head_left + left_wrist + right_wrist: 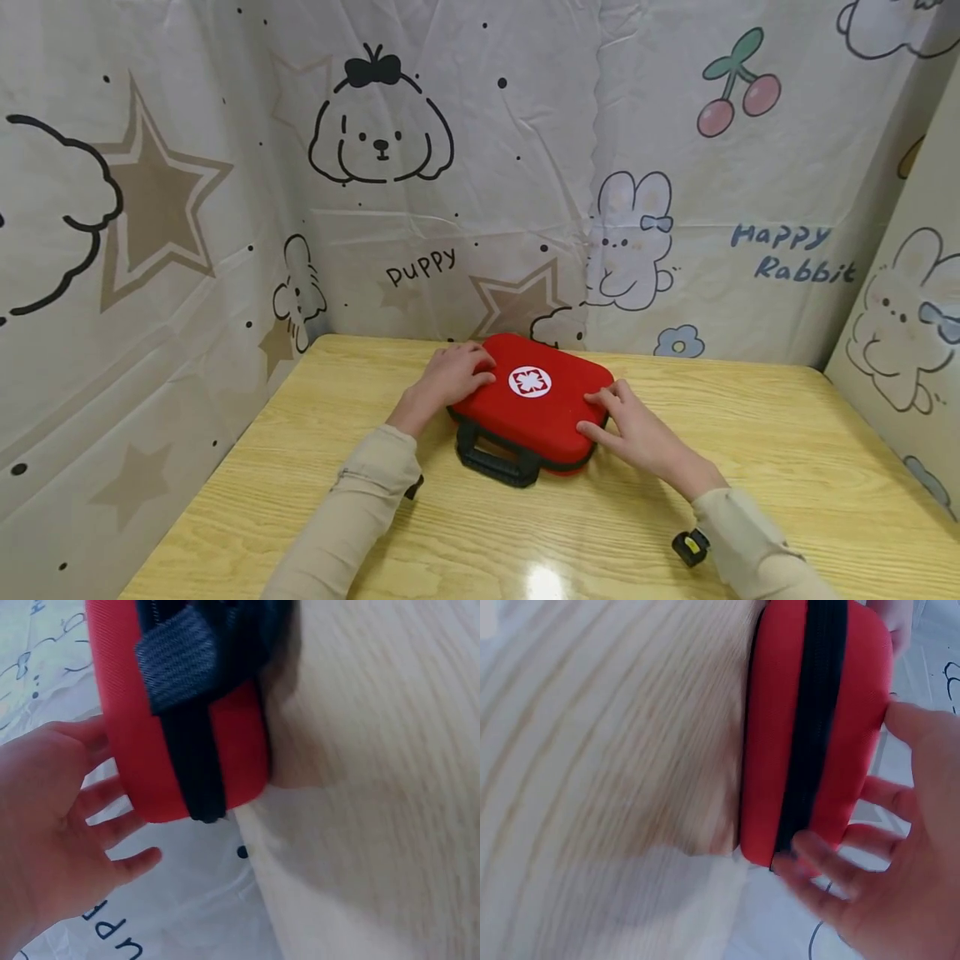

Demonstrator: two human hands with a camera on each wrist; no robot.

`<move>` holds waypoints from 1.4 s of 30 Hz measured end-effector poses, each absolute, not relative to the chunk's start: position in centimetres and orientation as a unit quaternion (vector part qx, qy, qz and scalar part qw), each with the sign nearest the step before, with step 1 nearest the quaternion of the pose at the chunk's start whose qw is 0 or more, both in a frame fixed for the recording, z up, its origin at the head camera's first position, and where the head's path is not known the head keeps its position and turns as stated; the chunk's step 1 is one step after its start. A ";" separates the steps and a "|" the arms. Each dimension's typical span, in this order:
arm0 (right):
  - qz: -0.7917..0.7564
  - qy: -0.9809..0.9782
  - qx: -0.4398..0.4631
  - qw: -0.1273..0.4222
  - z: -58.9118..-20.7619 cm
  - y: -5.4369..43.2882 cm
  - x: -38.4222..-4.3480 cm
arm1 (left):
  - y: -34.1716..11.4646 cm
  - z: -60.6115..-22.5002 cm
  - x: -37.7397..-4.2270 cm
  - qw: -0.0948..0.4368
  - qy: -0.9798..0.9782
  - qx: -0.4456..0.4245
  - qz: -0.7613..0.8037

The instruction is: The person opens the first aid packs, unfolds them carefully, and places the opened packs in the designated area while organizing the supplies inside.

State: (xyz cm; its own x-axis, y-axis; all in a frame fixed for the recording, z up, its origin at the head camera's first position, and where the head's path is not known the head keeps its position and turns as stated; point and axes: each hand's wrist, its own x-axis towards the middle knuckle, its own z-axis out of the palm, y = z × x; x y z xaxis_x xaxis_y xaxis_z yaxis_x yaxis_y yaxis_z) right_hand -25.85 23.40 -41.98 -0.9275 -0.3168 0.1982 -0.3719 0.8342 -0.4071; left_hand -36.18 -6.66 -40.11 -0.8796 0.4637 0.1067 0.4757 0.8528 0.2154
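A red first-aid case (558,415) with a white round emblem lies on the table, its black handle (498,460) turned toward me. My left hand (452,375) rests at the case's left edge, thumb and fingers on the lid. In the left wrist view its fingers (120,826) are spread loosely along the red side. At the right edge, my right hand (633,429) touches the lid with its thumb. The right wrist view shows fingers (836,870) relaxed near the end of the black zipper band (815,727).
The case sits on a light wooden table (315,492), toward its back edge. Printed cloth (465,150) with cartoon animals and stars hangs behind and on both sides. A black wrist device (690,546) hangs below the right sleeve.
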 end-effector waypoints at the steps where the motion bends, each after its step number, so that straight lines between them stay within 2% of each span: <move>1: 0.219 -0.958 0.175 0.061 -41.8 23.3 -25.8 | -6.6 -40.0 -36.1 0.024 -0.962 -0.248 -0.114; 8: 0.200 -0.960 0.168 0.105 -40.9 23.5 -27.2 | -5.3 -39.4 -35.0 0.017 -0.947 -0.302 -0.108; 14: 0.243 -0.953 0.167 0.075 -41.7 23.6 -28.2 | -4.0 -39.6 -34.1 -0.019 -0.935 -0.334 -0.114; 20: 0.248 -0.954 0.143 0.083 -43.0 22.8 -27.7 | -3.4 -40.1 -33.8 -0.036 -0.942 -0.319 -0.099; 28: 0.191 -0.969 0.123 0.099 -42.3 21.7 -26.6 | -2.5 -39.6 -33.8 -0.054 -0.948 -0.299 -0.093; 36: 0.160 -0.973 0.138 0.093 -41.8 20.7 -25.5 | -2.1 -40.3 -34.4 -0.061 -0.951 -0.282 -0.108; 42: 0.173 -0.967 0.160 0.095 -41.6 21.9 -25.5 | -2.2 -41.4 -34.1 -0.051 -0.952 -0.284 -0.101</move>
